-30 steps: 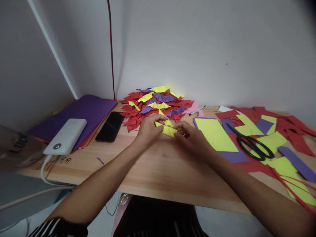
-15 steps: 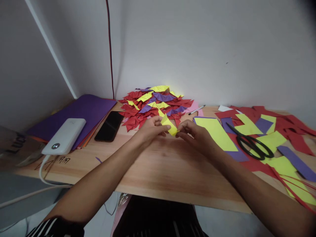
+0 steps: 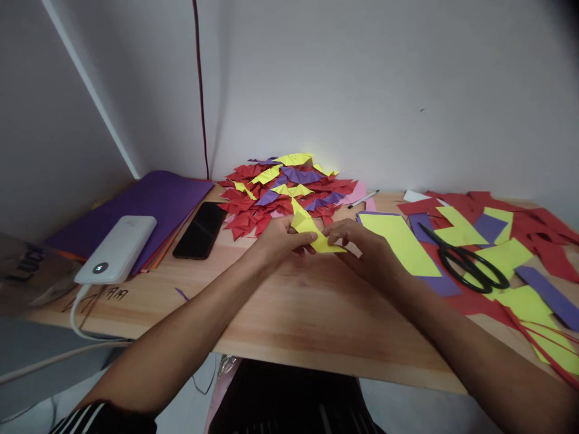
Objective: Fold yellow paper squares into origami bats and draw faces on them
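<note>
A small folded yellow paper (image 3: 320, 242) is held up over the table's middle, pinched from both sides. My left hand (image 3: 286, 236) is closed on its left part, thumb on the near face. My right hand (image 3: 357, 240) grips the right end between thumb and fingers; the fingertips partly hide that end. Just behind the hands rises a pile of folded paper bats (image 3: 289, 190) in red, yellow and purple, some of the yellow ones with small drawn faces.
Scissors (image 3: 470, 262) lie among coloured paper scraps (image 3: 500, 262) at right, beside a stack of yellow sheets (image 3: 398, 244). A pen (image 3: 364, 199) is near the wall. At left are a phone (image 3: 200, 231), a white power bank (image 3: 118, 248) with cable, and purple sheets (image 3: 140, 196).
The yellow paper has turned and opened out to the right, showing a longer pointed end by my right hand. The right hand has shifted slightly along it. The view has moved a little.
</note>
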Action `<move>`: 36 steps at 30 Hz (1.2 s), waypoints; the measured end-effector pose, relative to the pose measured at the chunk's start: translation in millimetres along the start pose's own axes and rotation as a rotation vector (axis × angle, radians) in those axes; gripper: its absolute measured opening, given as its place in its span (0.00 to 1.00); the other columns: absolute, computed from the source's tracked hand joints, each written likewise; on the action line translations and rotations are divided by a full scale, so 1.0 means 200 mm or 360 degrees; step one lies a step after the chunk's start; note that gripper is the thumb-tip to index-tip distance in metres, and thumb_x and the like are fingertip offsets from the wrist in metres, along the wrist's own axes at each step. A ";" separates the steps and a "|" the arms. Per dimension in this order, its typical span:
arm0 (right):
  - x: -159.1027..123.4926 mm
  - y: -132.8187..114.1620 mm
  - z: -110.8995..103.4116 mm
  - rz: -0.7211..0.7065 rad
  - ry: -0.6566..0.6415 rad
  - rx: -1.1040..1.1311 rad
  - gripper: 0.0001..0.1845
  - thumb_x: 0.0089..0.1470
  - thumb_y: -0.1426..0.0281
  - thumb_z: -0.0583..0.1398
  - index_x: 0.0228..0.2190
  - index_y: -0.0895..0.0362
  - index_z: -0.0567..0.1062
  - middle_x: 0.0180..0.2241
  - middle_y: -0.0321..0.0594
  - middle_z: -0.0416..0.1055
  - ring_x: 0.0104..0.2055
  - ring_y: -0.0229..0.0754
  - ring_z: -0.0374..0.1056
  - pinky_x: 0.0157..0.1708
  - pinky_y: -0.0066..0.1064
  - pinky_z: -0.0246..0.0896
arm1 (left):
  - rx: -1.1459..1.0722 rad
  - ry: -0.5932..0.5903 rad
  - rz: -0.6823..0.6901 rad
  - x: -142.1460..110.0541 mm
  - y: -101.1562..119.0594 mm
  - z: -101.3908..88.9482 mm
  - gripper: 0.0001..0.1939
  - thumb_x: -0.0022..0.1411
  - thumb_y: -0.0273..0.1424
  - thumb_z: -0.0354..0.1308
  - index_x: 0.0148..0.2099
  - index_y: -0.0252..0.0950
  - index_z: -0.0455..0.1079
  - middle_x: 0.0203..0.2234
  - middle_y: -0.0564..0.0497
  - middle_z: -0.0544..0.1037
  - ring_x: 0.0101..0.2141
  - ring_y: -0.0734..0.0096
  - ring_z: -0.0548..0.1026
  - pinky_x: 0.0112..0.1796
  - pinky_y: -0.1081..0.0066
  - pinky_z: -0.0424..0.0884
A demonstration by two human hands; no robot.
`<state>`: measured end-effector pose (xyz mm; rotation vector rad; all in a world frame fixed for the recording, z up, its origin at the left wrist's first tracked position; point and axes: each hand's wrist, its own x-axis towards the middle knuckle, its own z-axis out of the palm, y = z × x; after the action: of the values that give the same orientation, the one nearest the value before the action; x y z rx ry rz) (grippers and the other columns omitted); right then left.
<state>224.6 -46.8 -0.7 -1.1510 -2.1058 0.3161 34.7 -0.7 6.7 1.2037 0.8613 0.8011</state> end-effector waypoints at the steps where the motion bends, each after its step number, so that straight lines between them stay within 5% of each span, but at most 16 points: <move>1: 0.00 0.00 0.00 -0.0050 0.0021 -0.0037 0.05 0.58 0.73 0.53 0.35 0.54 0.69 0.43 0.44 0.72 0.46 0.42 0.67 0.42 0.34 0.64 | -0.0021 -0.0001 0.0009 0.00 0.00 0.00 0.08 0.51 0.25 0.63 0.36 0.29 0.70 0.25 0.49 0.77 0.22 0.77 0.74 0.24 0.77 0.65; 9: -0.01 0.02 0.01 -0.0280 0.0241 -0.0068 0.07 0.57 0.76 0.55 0.35 0.53 0.70 0.41 0.42 0.72 0.44 0.42 0.68 0.40 0.34 0.64 | -0.0032 -0.0012 0.0051 -0.01 0.02 0.01 0.10 0.52 0.27 0.63 0.37 0.29 0.70 0.27 0.48 0.77 0.23 0.76 0.76 0.24 0.77 0.66; 16: 0.01 0.02 0.00 0.0377 0.0267 0.0360 0.08 0.60 0.65 0.54 0.33 0.55 0.71 0.31 0.37 0.71 0.30 0.37 0.66 0.30 0.29 0.60 | 0.0281 -0.0052 0.0202 -0.03 0.03 0.02 0.09 0.52 0.25 0.61 0.38 0.29 0.71 0.27 0.48 0.77 0.25 0.76 0.76 0.24 0.79 0.65; 26: 0.02 0.02 0.00 0.0667 -0.0185 0.0681 0.14 0.57 0.60 0.56 0.27 0.57 0.71 0.24 0.35 0.66 0.24 0.35 0.58 0.23 0.28 0.51 | 0.0365 -0.0244 0.0332 -0.01 -0.03 0.02 0.08 0.52 0.24 0.61 0.37 0.32 0.69 0.27 0.52 0.76 0.26 0.76 0.76 0.27 0.77 0.71; 30: 0.02 0.01 -0.01 0.0484 -0.0003 0.0472 0.08 0.58 0.65 0.55 0.32 0.56 0.72 0.29 0.37 0.70 0.29 0.37 0.64 0.28 0.30 0.58 | 0.0315 -0.0165 0.0231 -0.01 -0.03 0.02 0.09 0.51 0.25 0.62 0.37 0.30 0.69 0.28 0.50 0.77 0.25 0.75 0.76 0.25 0.77 0.70; 36: 0.01 0.01 -0.01 -0.0255 0.0140 0.0158 0.12 0.55 0.79 0.53 0.37 0.53 0.71 0.45 0.43 0.69 0.50 0.44 0.66 0.47 0.40 0.62 | 0.0220 0.0021 0.0163 -0.03 0.04 0.02 0.10 0.51 0.22 0.62 0.39 0.30 0.69 0.26 0.50 0.77 0.24 0.74 0.77 0.22 0.79 0.66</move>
<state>226.1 -44.9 0.4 -0.9161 -2.0663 0.2862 35.5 -6.2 16.9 1.3744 0.8826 0.8435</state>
